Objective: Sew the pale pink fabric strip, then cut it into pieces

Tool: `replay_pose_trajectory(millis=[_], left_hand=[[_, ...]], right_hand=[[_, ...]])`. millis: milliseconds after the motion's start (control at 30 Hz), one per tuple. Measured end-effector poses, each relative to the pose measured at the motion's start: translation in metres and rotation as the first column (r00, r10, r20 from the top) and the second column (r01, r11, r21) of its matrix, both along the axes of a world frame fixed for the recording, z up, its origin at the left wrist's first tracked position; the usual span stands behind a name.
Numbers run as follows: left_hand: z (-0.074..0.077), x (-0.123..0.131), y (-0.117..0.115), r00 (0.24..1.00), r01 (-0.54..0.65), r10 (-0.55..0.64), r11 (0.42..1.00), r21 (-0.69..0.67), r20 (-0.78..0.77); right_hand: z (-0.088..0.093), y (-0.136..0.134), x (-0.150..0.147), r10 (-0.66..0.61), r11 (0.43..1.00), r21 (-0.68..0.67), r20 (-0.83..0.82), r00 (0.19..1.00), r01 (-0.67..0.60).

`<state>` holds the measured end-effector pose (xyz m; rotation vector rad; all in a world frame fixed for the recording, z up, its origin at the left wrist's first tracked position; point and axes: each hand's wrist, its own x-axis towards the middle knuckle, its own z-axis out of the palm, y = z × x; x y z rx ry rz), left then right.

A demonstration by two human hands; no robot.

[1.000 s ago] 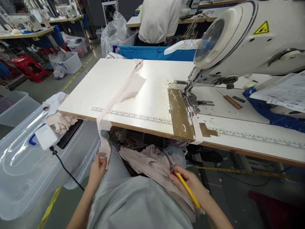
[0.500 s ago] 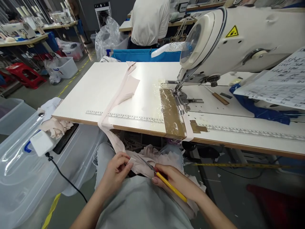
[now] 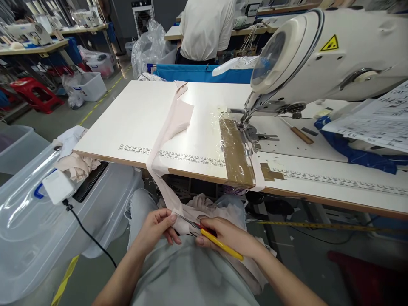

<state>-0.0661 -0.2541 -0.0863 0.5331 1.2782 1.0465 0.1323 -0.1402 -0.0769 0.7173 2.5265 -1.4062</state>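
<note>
Over my lap, my left hand [image 3: 158, 227] pinches the edge of a pale pink fabric strip [image 3: 170, 197] between thumb and forefinger. The strip hangs down from the table, where its upper length lies on the white top. In my right hand [image 3: 225, 233] is a pair of scissors with yellow handles [image 3: 225, 246]. Their blades are apart, and the upper tip reaches the fabric beside my left thumb; whether it cuts the cloth I cannot tell. More pale crumpled fabric [image 3: 228, 214] covers my lap underneath.
A sewing machine [image 3: 293, 59] stands at the right of the white table [image 3: 127, 114], with a wooden-handled tool [image 3: 301, 135] beside it. At the left are a clear plastic bin [image 3: 105, 208], a white charger [image 3: 59, 187] and a black phone [image 3: 89, 182]. Someone in a white shirt [image 3: 205, 29] is beyond.
My right hand has brought the scissors left, nearer my left hand, and the blades have spread. Some left fingers have uncurled downward. The view has shifted slightly.
</note>
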Motion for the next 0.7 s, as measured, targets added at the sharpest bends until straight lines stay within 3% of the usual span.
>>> replay_pose_trajectory(millis=[200, 367, 533, 700], left_hand=[[-0.006, 0.0, 0.0, 1.0, -0.021, 0.021, 1.0, 0.01, 0.02], [-0.01, -0.002, 0.001, 0.999, -0.03, 0.03, 1.0, 0.009, 0.036], [-0.013, -0.002, 0.0, 0.999, -0.03, 0.029, 0.999, 0.022, 0.027], [-0.015, -0.001, -0.001, 0.999, -0.02, 0.019, 1.0, 0.021, 0.039]], right_hand=[[0.003, -0.004, -0.003, 0.014, 0.99, 0.141, 0.065, 0.998, -0.023], [-0.007, -0.006, 0.0, -0.03, 0.967, 0.253, 0.094, 0.995, 0.005], [-0.014, -0.008, 0.002, -0.067, 0.961, 0.274, 0.098, 0.993, 0.038], [-0.008, -0.008, -0.005, -0.032, 0.944, 0.33, 0.082, 0.996, 0.004]])
